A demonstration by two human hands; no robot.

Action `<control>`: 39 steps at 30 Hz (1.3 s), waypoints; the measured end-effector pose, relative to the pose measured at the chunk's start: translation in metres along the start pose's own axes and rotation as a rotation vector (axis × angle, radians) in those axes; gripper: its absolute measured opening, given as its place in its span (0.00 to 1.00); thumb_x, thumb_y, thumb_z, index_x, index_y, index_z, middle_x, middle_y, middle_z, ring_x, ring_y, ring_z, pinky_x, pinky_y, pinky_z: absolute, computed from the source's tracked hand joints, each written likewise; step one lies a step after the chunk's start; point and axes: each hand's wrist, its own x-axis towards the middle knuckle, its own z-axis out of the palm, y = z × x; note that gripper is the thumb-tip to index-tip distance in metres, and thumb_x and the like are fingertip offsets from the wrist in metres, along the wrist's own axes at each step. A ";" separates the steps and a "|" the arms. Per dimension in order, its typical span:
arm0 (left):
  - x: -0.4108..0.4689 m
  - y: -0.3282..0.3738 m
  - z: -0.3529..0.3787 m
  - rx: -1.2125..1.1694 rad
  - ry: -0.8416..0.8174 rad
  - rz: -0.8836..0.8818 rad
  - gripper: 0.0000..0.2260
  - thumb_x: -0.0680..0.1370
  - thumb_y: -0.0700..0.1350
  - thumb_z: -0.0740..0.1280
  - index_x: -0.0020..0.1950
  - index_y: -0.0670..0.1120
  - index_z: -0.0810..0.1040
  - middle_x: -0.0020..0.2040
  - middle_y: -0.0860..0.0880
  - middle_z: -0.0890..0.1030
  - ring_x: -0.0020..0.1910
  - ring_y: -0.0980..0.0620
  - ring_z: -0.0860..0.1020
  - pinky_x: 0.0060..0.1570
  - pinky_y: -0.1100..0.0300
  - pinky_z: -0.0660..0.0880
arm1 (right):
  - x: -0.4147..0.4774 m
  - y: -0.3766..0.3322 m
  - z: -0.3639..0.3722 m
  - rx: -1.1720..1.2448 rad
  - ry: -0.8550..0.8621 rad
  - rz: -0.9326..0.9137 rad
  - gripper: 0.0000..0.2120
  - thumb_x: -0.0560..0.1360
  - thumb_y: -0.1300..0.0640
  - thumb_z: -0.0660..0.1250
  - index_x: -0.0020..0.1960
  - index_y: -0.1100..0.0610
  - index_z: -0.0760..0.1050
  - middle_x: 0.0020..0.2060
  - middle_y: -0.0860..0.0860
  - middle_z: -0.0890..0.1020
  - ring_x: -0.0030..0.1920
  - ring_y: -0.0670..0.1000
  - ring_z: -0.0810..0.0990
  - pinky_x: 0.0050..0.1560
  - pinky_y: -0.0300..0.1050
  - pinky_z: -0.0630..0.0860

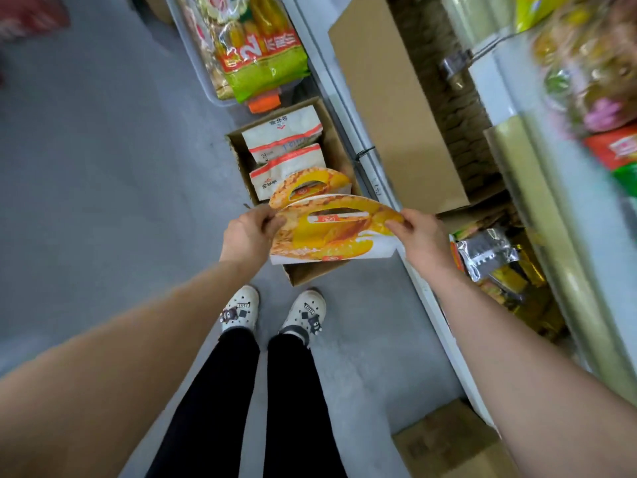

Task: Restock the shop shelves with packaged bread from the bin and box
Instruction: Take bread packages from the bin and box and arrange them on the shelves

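The yellow bread carton is up in the air, just above the near end of the cardboard box on the floor; the left hand holds its left edge and the right hand holds its right edge; the fingers of each hand are curled and pinch the thin card against the thumb.

The carton looks light; it is stiff card with a handle hole cut in the top; it could bend or crease if squeezed hard, and the bread inside is likely soft, so a gentle hold is best. The handle hole looks like the good place to carry it with one hand; two hands on the side edges keep it steady.

Inside the box, past the carton, lie white bread bags that look soft and squashy; there may be a second yellow carton, though blur makes that hard to tell. Beyond the far end of the box sits the bin; the shelf runs along the right of the box.
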 end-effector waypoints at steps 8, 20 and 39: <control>-0.037 0.065 -0.086 -0.055 0.029 0.161 0.10 0.81 0.49 0.64 0.55 0.44 0.78 0.49 0.46 0.80 0.46 0.45 0.76 0.43 0.54 0.71 | -0.087 -0.054 -0.063 0.192 0.122 0.133 0.13 0.76 0.54 0.71 0.42 0.64 0.75 0.36 0.56 0.76 0.41 0.59 0.74 0.39 0.51 0.64; -0.107 0.174 -0.215 0.023 0.096 0.503 0.08 0.81 0.47 0.64 0.48 0.44 0.77 0.40 0.48 0.77 0.40 0.47 0.73 0.38 0.56 0.65 | -0.203 -0.146 -0.180 0.377 0.319 0.102 0.18 0.77 0.55 0.70 0.34 0.58 0.65 0.30 0.50 0.66 0.33 0.50 0.62 0.32 0.46 0.57; -0.161 0.373 -0.305 0.019 0.188 1.031 0.10 0.80 0.49 0.65 0.48 0.43 0.78 0.42 0.48 0.78 0.43 0.45 0.76 0.38 0.58 0.60 | -0.293 -0.192 -0.352 0.599 0.772 0.001 0.17 0.77 0.55 0.70 0.33 0.54 0.67 0.29 0.49 0.68 0.32 0.49 0.65 0.35 0.45 0.59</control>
